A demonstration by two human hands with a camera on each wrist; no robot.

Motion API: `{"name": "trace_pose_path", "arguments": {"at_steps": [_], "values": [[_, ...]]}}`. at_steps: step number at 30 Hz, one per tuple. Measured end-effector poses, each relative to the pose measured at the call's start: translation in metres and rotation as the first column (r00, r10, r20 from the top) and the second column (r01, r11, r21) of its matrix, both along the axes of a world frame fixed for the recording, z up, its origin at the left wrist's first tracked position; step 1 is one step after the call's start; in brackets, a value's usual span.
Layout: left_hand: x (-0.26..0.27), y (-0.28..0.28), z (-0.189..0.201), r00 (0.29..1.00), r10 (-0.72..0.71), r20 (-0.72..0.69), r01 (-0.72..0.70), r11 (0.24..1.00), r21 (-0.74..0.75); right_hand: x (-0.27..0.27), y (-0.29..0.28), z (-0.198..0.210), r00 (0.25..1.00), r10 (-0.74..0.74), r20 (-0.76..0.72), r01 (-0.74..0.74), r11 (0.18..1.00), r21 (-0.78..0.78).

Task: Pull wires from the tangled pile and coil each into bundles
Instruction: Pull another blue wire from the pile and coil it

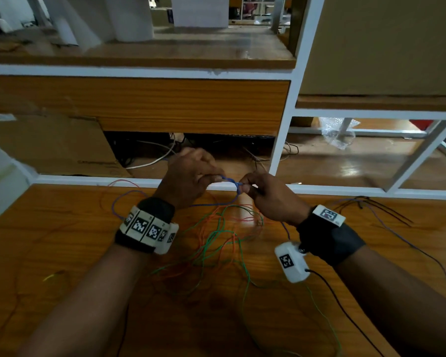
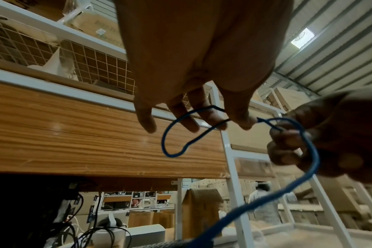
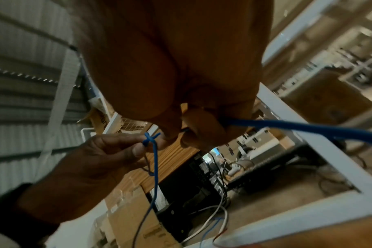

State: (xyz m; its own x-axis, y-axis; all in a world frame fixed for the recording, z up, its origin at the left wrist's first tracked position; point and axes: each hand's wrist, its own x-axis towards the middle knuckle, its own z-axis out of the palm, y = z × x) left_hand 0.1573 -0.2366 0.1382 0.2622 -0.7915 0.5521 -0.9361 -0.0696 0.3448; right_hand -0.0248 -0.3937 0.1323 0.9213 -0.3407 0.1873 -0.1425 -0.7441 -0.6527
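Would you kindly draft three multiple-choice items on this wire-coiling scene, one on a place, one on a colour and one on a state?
1. Where does the tangled pile of loose wires lie?
A. on the upper shelf
B. on the wooden table, below and between the two wrists
C. in a cardboard box

2. What colour is the wire held between the hands?
A. blue
B. yellow
C. white

3. How is the blue wire held?
A. it lies untouched
B. the right hand alone holds it
C. the left hand and the right hand each pinch it, with a small loop at the left fingers

Answers: 1 B, the head view shows green, orange and red strands spread on the tabletop. 2 A, all three views show it blue. 3 C, both wrist views show fingertips closed on the wire.
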Motion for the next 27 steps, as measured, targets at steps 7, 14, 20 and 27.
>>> {"name": "trace_pose_path", "arguments": {"at_steps": [7,14,20,27], "values": [[-0.058,-0.005,-0.035,0.868,0.339,-0.363,-0.446,0.855,-0.266,0.013,0.006,-0.010,0.984,-0.178,-0.030,0.160,0.780,0.605],[-0.076,-0.010,-0.066,0.918,0.261,-0.297,-0.319,0.933,-0.166,0.012,0.013,-0.007,0.983,-0.181,-0.022,0.135,0.638,0.758],[-0.029,-0.016,-0.033,0.978,0.171,0.118,-0.144,0.968,-0.204,0.019,0.004,-0.029,0.965,-0.225,0.134,0.227,0.974,0.002],[0.018,-0.026,0.012,0.977,0.180,-0.116,-0.144,0.953,0.268,0.013,0.011,-0.032,0.970,-0.105,0.218,0.186,0.900,-0.393]]}}
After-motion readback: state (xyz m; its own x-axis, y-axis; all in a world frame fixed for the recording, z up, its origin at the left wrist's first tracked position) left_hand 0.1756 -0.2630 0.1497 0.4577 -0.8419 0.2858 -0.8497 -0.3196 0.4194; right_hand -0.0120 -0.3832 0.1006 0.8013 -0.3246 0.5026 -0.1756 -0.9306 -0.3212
